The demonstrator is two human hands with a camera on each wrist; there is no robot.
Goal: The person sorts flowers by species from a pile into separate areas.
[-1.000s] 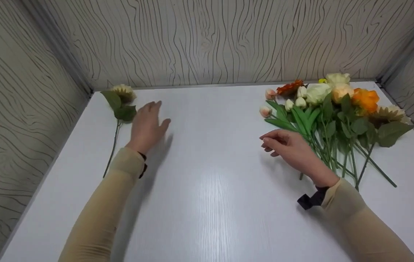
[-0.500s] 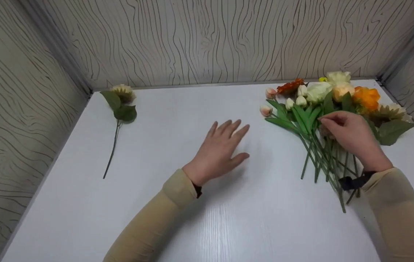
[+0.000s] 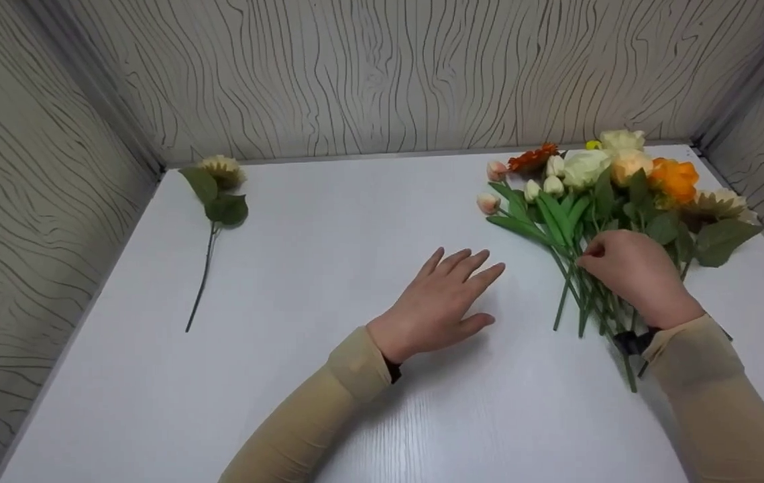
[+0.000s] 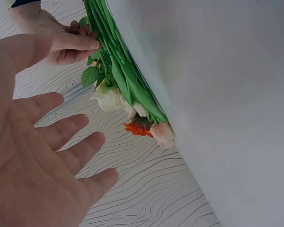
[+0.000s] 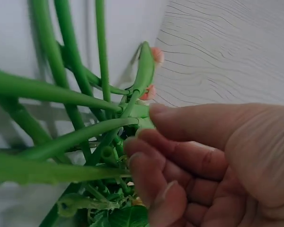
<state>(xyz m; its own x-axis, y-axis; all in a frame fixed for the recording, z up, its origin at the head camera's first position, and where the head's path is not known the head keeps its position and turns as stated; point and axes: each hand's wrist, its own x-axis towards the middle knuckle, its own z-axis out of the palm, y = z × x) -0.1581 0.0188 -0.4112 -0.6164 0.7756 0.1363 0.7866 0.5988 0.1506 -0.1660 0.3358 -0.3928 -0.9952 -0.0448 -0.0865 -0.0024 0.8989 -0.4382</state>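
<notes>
In the head view my left hand hovers over the white table, fingers spread, holding nothing, left of the flowers. The left wrist view gives its open palm. My right hand is over the stems of the flower bunch. Up close, the thumb and forefinger of the right hand pinch at the green stem of a tulip. The bunch has pink tulips, white tulips, a rust-orange flower, pale roses and an orange bloom. The hand hides some stems.
A single cream flower with dark leaves and a thin stem lies at the table's far left. The white table meets patterned walls at the back and sides. Another cream flower lies at the bunch's right edge.
My left hand has moved right, from beside the single cream flower to mid-table. My right hand has moved right onto the bunch, then slightly down along the stems. The single flower has stayed put.
</notes>
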